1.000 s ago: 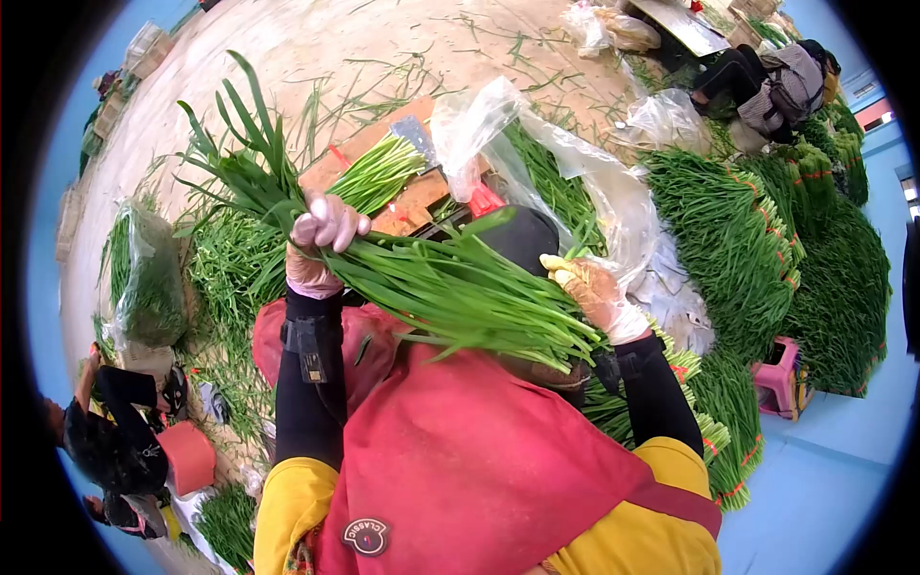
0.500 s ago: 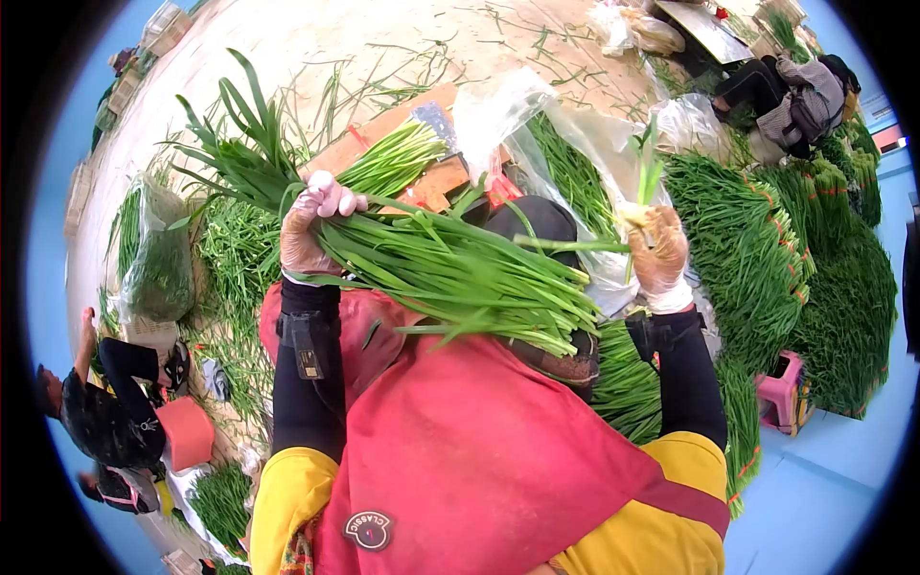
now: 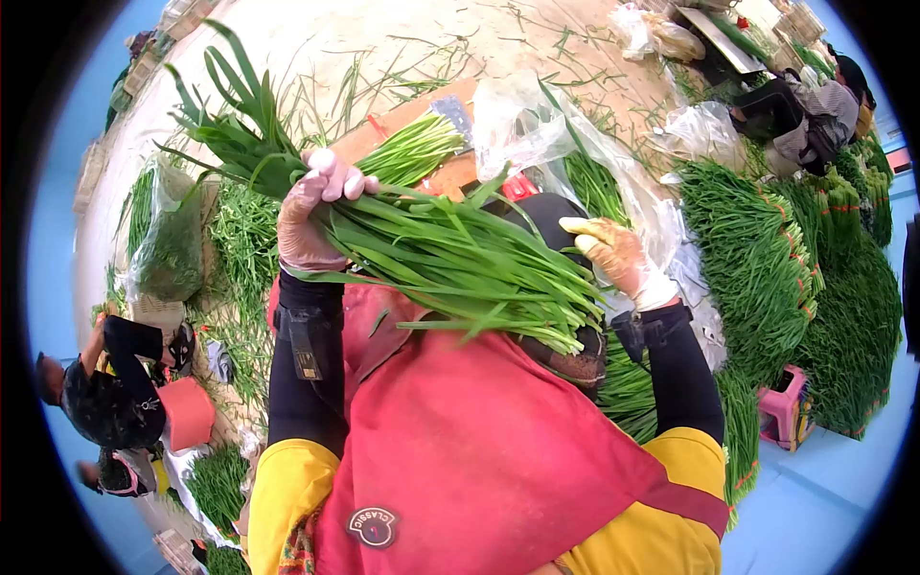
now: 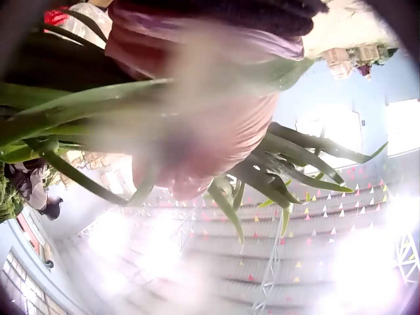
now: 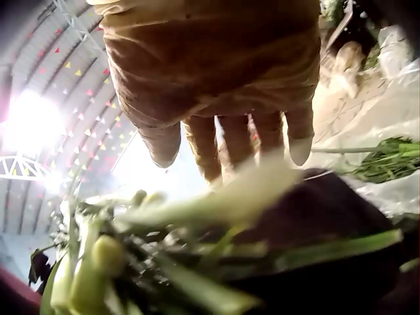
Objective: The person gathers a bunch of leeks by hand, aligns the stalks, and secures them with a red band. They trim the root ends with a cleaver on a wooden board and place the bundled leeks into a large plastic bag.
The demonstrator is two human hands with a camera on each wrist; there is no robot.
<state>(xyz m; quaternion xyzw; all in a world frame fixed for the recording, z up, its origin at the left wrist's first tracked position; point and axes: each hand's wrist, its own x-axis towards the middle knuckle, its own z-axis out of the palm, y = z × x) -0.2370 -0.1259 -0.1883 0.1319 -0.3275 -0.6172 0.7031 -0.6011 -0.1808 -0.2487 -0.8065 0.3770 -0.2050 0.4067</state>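
The left hand (image 3: 311, 216), in a thin pale glove, has its fingers (image 3: 337, 182) curled tightly round a thick bunch of green chives (image 3: 450, 264), gripping it near the leafy end; the bunch lies across the person's front above a red apron (image 3: 479, 450), its leaf tips fanning up and to the left and its cut stem ends pointing down to the right. The right hand (image 3: 613, 254), in a soiled yellowish glove, hovers just beside the stem end of the bunch with its fingers (image 5: 216, 147) extended and slightly spread, holding nothing; in the right wrist view they hang straight over the pale stem ends. In the left wrist view the gloved hand (image 4: 197, 125) is blurred, with leaves crossing it. Ahead on the floor lie a wooden board (image 3: 450, 172) with another chive bundle (image 3: 407, 153) on it, a clear plastic bag (image 3: 522, 125), and stacked tied bundles (image 3: 757, 259) to the right. Other people sit at the edges
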